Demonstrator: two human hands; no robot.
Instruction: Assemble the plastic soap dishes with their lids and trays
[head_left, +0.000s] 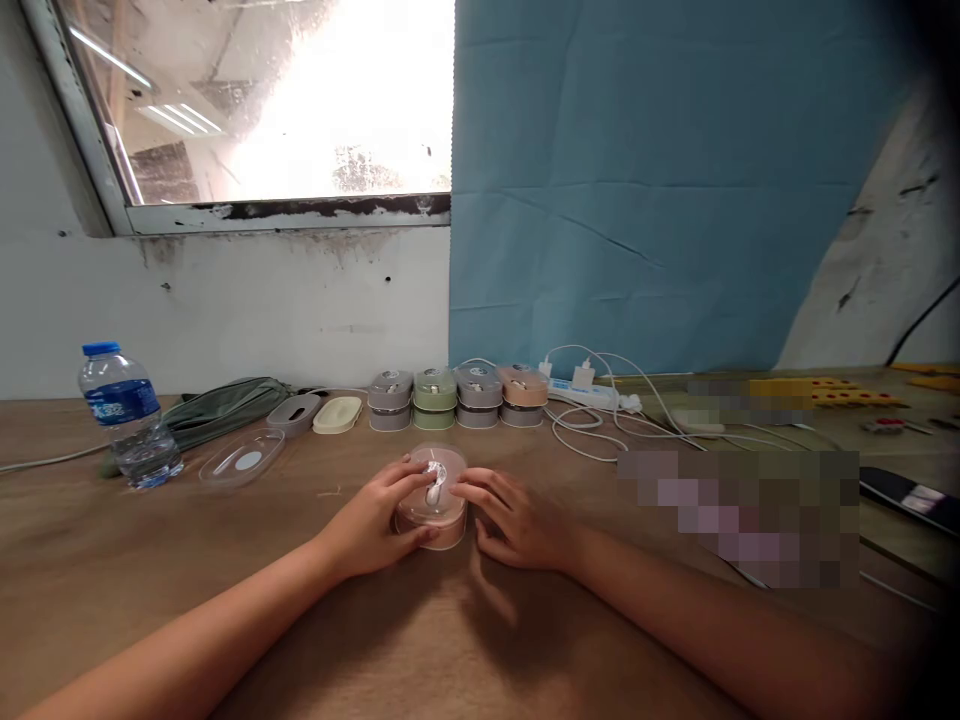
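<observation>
- The bench (360, 650) spreads beneath both grips.
- A row of stacked boxes (435, 400), four stacks, stands just beyond the grips.
- A water bottle (124, 420) stands well to the left of the left grip.
- The left grip (371, 520) grasps the pink box (450, 535), thumb at its near side, fingers over the top.
- The right grip (525, 520) is loosely parted, fingertips at the box's right edge, thumb off it.
- The pink box sits on the bench between the grips.
- Its clear lid (450, 510) seems the step in hand: handling it. The next move likely calls for a steady left hold and light right-hand fingertip pressure.
</observation>
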